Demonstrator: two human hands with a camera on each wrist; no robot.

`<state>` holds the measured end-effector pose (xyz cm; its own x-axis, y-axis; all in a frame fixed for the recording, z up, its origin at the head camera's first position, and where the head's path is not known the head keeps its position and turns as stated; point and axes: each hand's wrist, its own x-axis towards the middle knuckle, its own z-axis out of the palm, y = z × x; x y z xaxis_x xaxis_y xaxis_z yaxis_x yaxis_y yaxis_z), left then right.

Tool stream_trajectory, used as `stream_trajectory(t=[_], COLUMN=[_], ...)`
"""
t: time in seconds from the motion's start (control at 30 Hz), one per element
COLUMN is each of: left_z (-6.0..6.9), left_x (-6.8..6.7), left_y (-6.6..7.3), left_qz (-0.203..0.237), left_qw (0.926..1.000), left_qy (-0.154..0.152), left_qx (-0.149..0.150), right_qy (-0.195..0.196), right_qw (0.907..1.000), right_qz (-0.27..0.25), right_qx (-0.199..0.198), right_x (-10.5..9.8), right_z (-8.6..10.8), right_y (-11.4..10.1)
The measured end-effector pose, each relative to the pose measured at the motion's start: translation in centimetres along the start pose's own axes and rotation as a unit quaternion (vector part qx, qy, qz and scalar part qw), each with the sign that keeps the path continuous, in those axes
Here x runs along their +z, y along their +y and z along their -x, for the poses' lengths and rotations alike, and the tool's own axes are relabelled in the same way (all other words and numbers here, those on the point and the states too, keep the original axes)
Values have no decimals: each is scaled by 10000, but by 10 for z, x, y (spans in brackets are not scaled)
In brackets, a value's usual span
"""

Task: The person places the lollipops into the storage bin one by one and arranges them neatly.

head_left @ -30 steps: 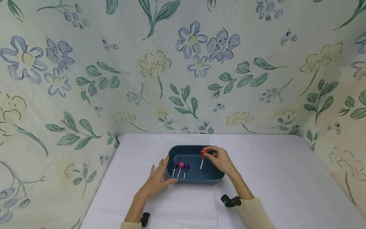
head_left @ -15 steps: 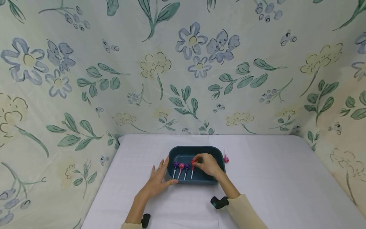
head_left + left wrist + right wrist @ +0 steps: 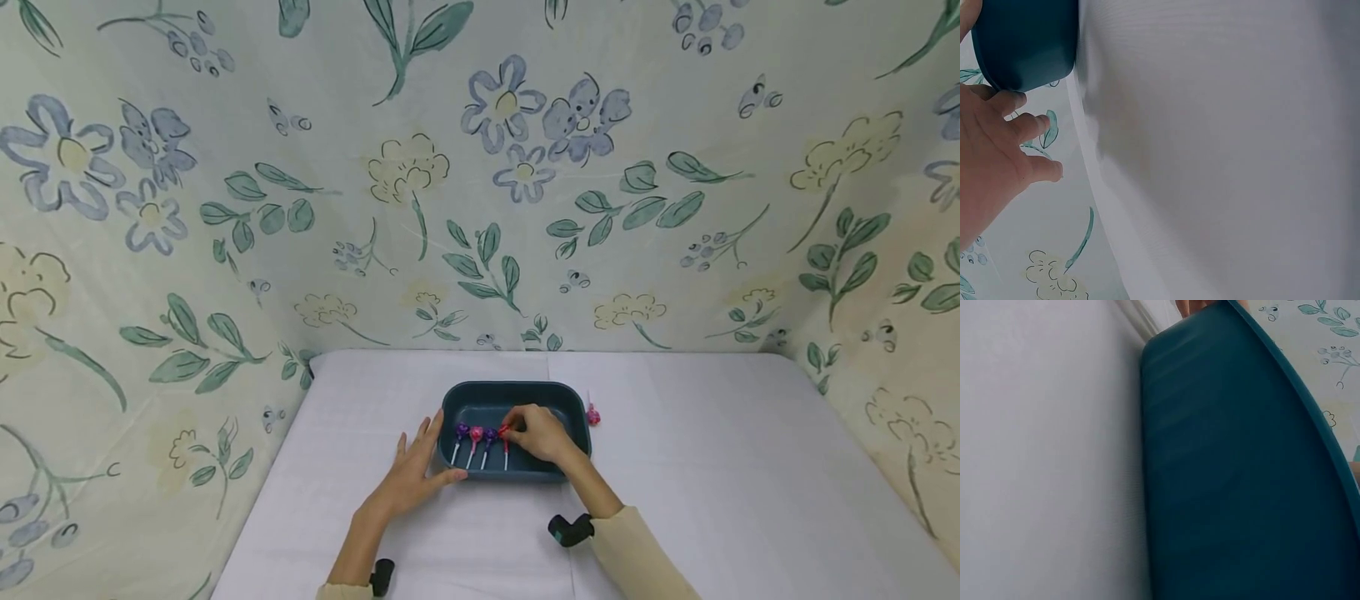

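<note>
A dark blue rectangular tray (image 3: 517, 477) sits on the white tabletop. Inside its left half lie a purple lollipop (image 3: 462, 430), a pink one (image 3: 476, 434) and another purple lollipop (image 3: 491, 435), side by side with white sticks toward the front. My right hand (image 3: 538, 432) pinches a red lollipop (image 3: 506, 450) by its head, just right of that row. With fingers spread, my left hand (image 3: 408, 475) rests against the tray's left end, thumb by the front corner. The right wrist view is filled by the tray's outer wall (image 3: 1241, 462); the right fingers' grip is hidden there.
Just outside the tray's right end lies a pink wrapped lollipop head (image 3: 593, 414); any stick is hidden. Flower-patterned cloth (image 3: 480, 208) hangs behind and beside the white table (image 3: 712, 450).
My right hand has carried the red lollipop left and toward the front, down beside the row. The pink candy right of the tray has come into sight. The left hand stays put.
</note>
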<state>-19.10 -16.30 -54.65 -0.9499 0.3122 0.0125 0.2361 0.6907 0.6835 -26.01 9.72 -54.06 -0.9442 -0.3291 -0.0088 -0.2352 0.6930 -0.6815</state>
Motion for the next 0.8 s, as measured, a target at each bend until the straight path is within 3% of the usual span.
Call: stream_trajectory(t=[0.8], left_z=[1], left_x=[0], left_y=[0], left_qz=[32], left_qw=[10000], left_qy=[-18], left_qx=[-26], right_qy=[104], right_qw=[9998], right_qz=[146], right_qx=[-43], right_x=[-6], right_z=[4], right_y=[1])
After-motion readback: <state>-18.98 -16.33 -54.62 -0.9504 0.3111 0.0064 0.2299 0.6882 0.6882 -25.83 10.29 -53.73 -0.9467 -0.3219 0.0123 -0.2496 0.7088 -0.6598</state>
